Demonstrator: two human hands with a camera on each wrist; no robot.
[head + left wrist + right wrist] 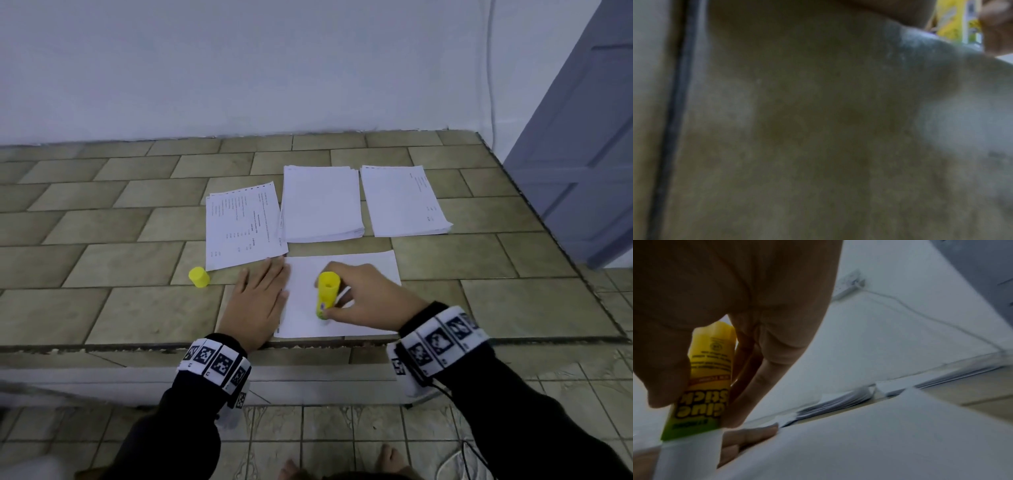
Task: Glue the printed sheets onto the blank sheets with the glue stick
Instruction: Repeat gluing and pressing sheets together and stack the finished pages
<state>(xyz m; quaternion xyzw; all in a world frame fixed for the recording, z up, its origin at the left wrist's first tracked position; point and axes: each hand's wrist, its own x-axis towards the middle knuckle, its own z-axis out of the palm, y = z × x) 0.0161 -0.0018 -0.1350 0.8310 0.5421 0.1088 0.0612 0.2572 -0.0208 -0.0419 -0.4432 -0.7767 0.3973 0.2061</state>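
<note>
**Glue going onto the sheet**

At the counter's (137,308) near edge, the left hand (257,301) lies flat, fingers straight, pinning the sheet (359,270) against sliding. The right hand (370,298) grips the uncapped glue stick (327,294), tip down on the paper; its cap (199,277) stands aside.

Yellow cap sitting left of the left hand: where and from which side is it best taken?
Probably pinch the yellow cap across its round side wall, coming from above. It stands on end on the tiled counter, apart from the printed stack, so both sides look free. The left hand, flat on the sheet's edge, is nearest.
</note>
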